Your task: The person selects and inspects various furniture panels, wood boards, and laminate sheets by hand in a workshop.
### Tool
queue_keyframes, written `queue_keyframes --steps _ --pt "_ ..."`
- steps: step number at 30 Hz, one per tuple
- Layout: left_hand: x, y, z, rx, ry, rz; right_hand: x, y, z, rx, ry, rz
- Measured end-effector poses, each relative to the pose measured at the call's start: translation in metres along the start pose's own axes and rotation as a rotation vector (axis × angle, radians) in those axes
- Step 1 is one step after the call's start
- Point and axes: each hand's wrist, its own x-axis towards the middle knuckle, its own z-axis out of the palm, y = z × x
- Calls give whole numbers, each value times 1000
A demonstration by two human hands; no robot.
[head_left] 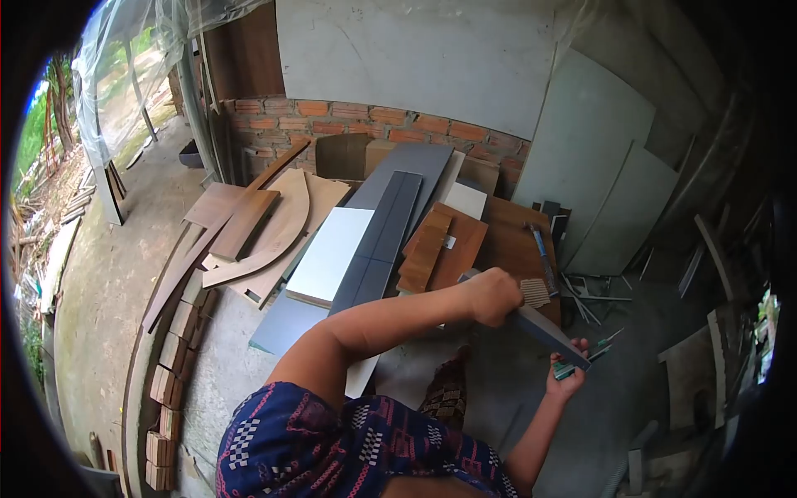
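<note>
My left hand is closed around a narrow dark grey board that slants down to the right in front of me. My right hand is at the board's lower end, its fingers wrapped round a thin tool with a green handle and a pointed metal shaft, which looks like a screwdriver. The board partly covers those fingers. Just beyond my left hand lies a small ridged tan piece on a brown wooden panel.
A hammer with a blue handle lies on the panel's right side. Left of it are stacked grey and white boards and curved wooden pieces. Wood blocks line the floor at left. Large sheets lean at the back right.
</note>
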Motion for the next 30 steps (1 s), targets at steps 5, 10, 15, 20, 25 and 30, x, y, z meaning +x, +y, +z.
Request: queue_keyframes --steps 5,10,15,20,25,30 --pt "-38 -1 18 -64 67 -7 16 -7 24 -107 -120 -41" --pt "-74 -18 38 -310 392 -91 54 -18 108 -557 -279 -171" --pt "-100 -23 52 -530 685 -236 80 -10 226 -843 -447 -103" --pt "-118 -13 74 -941 1097 -337 89 37 340 -1099 -779 38" --pt "-130 -11 106 -1273 1221 -601 92 136 408 -1352 -1092 177" --pt "-144 -16 107 -1718 1328 -831 83 243 436 -1664 -1395 257"
